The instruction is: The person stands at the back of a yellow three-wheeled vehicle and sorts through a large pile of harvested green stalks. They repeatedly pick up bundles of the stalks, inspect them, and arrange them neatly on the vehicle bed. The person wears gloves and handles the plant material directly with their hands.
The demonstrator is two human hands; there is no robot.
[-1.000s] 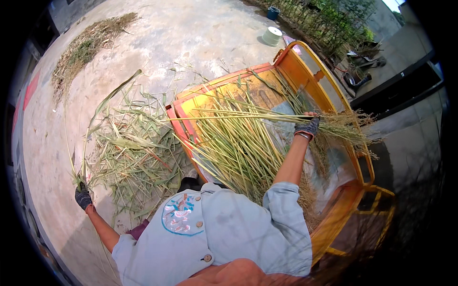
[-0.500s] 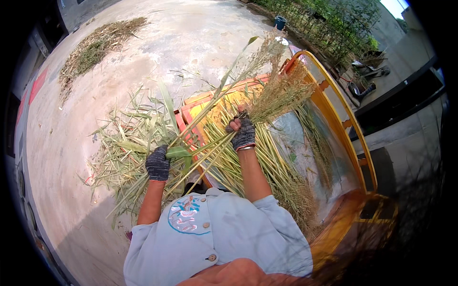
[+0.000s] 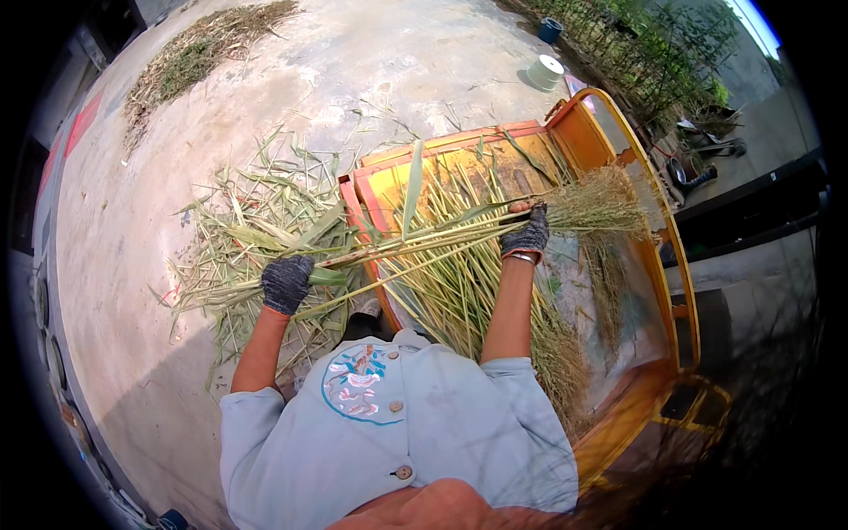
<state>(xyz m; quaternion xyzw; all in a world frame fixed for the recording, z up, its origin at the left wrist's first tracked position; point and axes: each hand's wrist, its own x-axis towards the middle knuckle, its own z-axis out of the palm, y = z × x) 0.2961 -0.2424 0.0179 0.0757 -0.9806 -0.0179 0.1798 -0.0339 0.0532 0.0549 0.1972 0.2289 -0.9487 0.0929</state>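
Held a slim bundle of long yellow-green plant stalks [image 3: 415, 240] crosswise in both hands, stretched from left of an open orange-yellow metal cart bed [image 3: 579, 146] to above its right part. Gripped the leafy lower end with the left hand [image 3: 287, 283], in a dark grey knitted glove, with fingers curled tight; could not make out those fingertips. Closed the right hand [image 3: 526, 231], gloved alike, around the upper stalks, with bare fingertips showing, just short of the feathery brown-green seed heads [image 3: 605, 203]. Saw a broad green leaf [image 3: 413, 190] sticking up from the middle of the bundle, and another short leaf folded out beside the left glove.

Under the bundle, saw many straight yellow-green stalks [image 3: 450, 300] lying in the cart bed, with bushy tops toward the near right. Left of the cart, saw a loose heap of pale green leaves and stems [image 3: 230, 247] spread on grey concrete ground [image 3: 132, 291]. Noted a brown-green pile of dried plants [image 3: 199, 57] farther off at upper left, and beyond the cart a white drum-shaped spool [image 3: 545, 72] near a dark blue-green bucket [image 3: 549, 31].
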